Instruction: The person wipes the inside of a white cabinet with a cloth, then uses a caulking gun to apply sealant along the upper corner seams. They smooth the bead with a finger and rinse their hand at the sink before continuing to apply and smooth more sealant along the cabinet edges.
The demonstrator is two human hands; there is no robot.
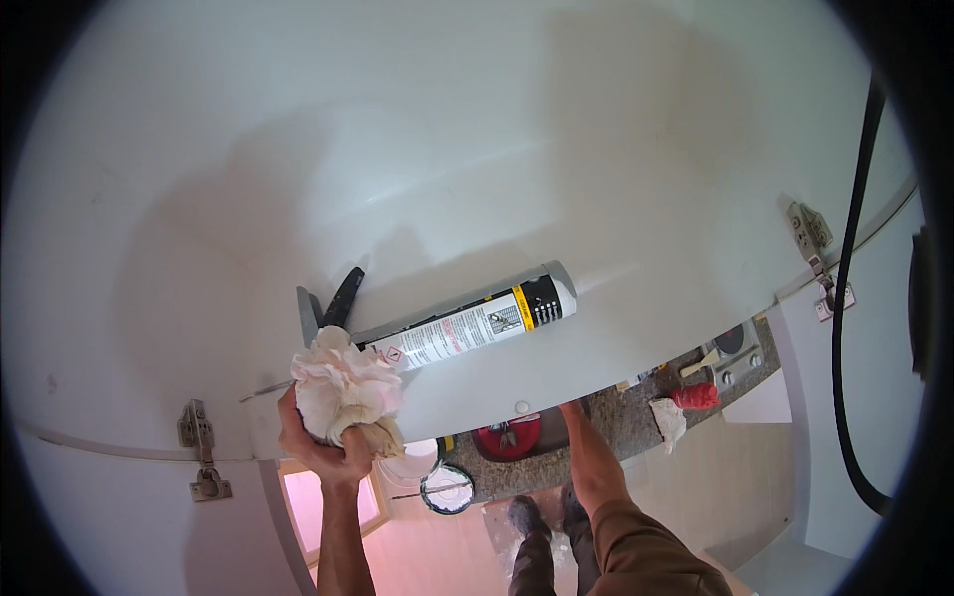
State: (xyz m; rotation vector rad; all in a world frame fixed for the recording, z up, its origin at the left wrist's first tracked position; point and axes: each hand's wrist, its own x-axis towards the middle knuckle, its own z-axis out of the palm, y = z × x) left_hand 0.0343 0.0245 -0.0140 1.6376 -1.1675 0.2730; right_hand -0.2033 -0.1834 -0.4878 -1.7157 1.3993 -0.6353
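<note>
Sealant cartridge (457,330) sat in a caulking gun (345,298) on the white cabinet panel (477,109), slanted near the panel's front edge, with its capped end to the right and its handle end to the left. Left hand (323,459), at the front edge, had its fingers curled around a crumpled white wad (343,382). The wad obstructed the view of the gun's rear; contact between the two could not be determined. Right forearm (594,462) rose to the middle of the front edge, where the panel concealed the right hand; the state of its fingers could not be told. Metal hinges were fitted toward the left end (199,447) and right end (820,260) of that edge. A black cable (843,288) hung in front of the right-hand door. Below, the panel blocked much of a stone countertop (636,425). A red container (484,445) lay left of the forearm; a red bag (696,397) and white rag (670,421) lay toward the countertop's right end. A bucket (424,493) of white material stood beyond its left end.
</note>
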